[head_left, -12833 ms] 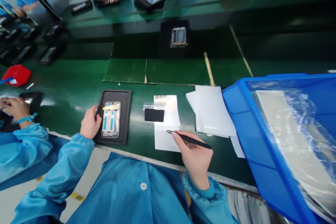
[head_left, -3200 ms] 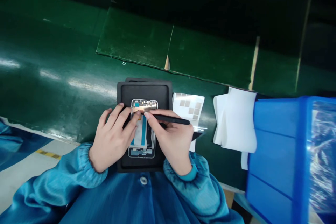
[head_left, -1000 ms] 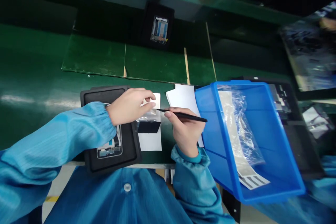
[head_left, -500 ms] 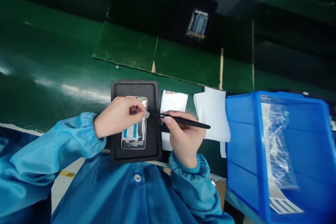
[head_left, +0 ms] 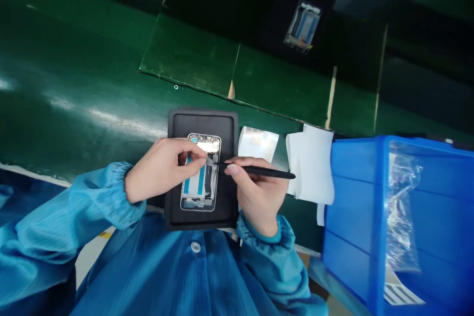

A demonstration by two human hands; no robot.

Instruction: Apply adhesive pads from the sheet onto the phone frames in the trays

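Observation:
An opened phone [head_left: 198, 203] with blue strips and bare inner parts lies in a black tray [head_left: 231, 168]. Over its upper left part, my left hand [head_left: 168, 167] pinches a small translucent piece of film [head_left: 210, 161] between thumb and fingertips. My right hand [head_left: 259, 185] grips black tweezers [head_left: 272, 172] like a pen. Their dark tips point left and meet the film, or nearly so; whether they have closed on it I cannot tell. My left fingers hide part of the phone's middle.
White paper sheets [head_left: 313, 163] and a shiny sheet [head_left: 258, 142] lie right of the tray. A blue bin [head_left: 351, 197] holds a clear plastic bag [head_left: 402, 212]. On a raised green board [head_left: 192, 54], another opened phone [head_left: 302, 27] sits on something dark.
The tweezer tips have moved left to the film, closing the gap between my hands. The view has shifted, so the tray, papers and bin appear farther right. More of the phone's top shows.

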